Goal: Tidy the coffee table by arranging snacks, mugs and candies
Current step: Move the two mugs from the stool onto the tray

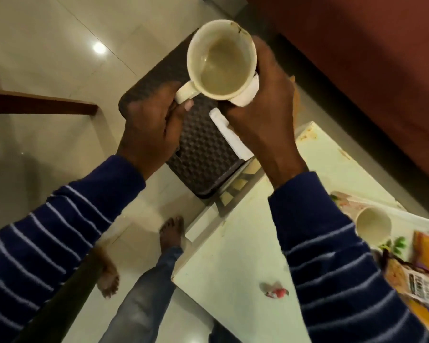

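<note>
Gripping a mug [222, 63], both hands hang beyond the table [233, 256] edge

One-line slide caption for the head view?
Left hand holds a cream mug by its handle while right hand wipes it with white tissue.

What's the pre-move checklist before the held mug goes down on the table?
1. Left hand on the handle of the held mug: ok.
2. Right hand pressing white tissue against the mug's side: ok.
3. Mug empty of liquid: cannot tell, only stained residue shows.
4. Bare spot on the table: ok.
5. Wrapped candy clear of that spot: ok, lying nearer the person.
6. Tray with second mug has room: cannot tell, partly hidden.
</note>
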The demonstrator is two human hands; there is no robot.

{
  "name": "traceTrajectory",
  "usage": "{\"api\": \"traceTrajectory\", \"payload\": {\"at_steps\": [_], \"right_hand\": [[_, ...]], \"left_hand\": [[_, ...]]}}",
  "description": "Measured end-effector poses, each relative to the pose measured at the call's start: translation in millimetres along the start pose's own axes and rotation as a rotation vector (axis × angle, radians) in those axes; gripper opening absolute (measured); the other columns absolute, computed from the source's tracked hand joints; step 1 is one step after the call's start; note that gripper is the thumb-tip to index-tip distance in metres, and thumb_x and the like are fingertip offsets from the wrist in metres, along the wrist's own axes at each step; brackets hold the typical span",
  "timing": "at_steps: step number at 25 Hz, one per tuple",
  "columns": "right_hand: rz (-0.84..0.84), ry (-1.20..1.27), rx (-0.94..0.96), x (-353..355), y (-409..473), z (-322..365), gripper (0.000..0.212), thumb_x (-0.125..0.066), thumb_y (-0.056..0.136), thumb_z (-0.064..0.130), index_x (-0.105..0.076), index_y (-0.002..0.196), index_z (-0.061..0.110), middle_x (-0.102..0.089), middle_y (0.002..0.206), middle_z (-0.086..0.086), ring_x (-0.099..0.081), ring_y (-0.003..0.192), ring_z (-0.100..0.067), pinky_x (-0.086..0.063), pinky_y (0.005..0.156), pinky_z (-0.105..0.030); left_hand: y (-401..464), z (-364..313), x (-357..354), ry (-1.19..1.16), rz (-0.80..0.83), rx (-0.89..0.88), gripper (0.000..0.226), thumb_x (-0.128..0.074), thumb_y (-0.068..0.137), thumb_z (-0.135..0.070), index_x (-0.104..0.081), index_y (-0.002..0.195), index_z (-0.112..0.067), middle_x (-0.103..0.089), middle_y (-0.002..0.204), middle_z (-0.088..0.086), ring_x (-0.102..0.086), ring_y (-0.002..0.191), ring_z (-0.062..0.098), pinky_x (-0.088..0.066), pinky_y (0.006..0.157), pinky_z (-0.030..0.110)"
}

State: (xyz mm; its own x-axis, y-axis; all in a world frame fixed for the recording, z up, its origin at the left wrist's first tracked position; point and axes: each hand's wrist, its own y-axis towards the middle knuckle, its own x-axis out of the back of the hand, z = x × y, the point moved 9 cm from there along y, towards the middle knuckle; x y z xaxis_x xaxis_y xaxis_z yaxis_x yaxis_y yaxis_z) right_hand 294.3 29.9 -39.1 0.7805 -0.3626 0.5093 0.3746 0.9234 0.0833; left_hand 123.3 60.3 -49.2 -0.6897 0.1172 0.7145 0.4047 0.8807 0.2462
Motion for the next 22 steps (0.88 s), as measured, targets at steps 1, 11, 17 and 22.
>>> {"api": "traceTrajectory", "payload": {"at_steps": [1,11,17,22], "right_hand": [[-0.025,-0.027,-0.036,16,-20,0,0.074,-0.087,0.074,0.026,-0.052,0.137,0.010,-0.060,0.134,-0.001,-0.054,0.122,-0.010,-0.041,0.100,-0.013],[-0.193,-0.073,-0.414,165,-256,-71,0.079,-0.090,0.070,0.032,-0.043,0.128,0.053,-0.054,0.119,0.039,-0.051,0.112,0.020,-0.040,0.094,0.000],[-0.304,-0.134,-0.548,215,-352,-119,0.084,-0.090,0.066,0.037,-0.042,0.134,0.048,-0.053,0.128,0.032,-0.051,0.118,0.012,-0.039,0.095,-0.007],[-0.322,-0.061,-0.527,222,-363,-166,0.076,-0.089,0.071,0.029,-0.048,0.135,0.034,-0.057,0.128,0.024,-0.053,0.120,0.008,-0.044,0.099,-0.013]], "left_hand": [[-14,-18,0,-0.014,0.020,-0.032,0.029,-0.050,0.102,-0.020,-0.063,0.116,0.002,-0.059,0.076,-0.003,-0.053,0.066,-0.005,-0.039,0.064,0.002],[-171,-161,-87,-0.226,0.454,-0.140,0.037,-0.057,0.095,-0.022,-0.062,0.125,-0.002,-0.073,0.111,0.007,-0.068,0.097,0.009,-0.050,0.087,0.012],[-233,-214,-153,-0.310,0.720,-0.178,0.038,-0.049,0.100,-0.023,-0.057,0.133,-0.008,-0.071,0.118,0.004,-0.068,0.101,0.012,-0.049,0.086,0.011],[-244,-222,-202,-0.240,0.779,-0.135,0.030,-0.053,0.098,-0.012,-0.059,0.128,-0.009,-0.071,0.088,-0.001,-0.054,0.065,-0.010,-0.034,0.062,0.001]]}}
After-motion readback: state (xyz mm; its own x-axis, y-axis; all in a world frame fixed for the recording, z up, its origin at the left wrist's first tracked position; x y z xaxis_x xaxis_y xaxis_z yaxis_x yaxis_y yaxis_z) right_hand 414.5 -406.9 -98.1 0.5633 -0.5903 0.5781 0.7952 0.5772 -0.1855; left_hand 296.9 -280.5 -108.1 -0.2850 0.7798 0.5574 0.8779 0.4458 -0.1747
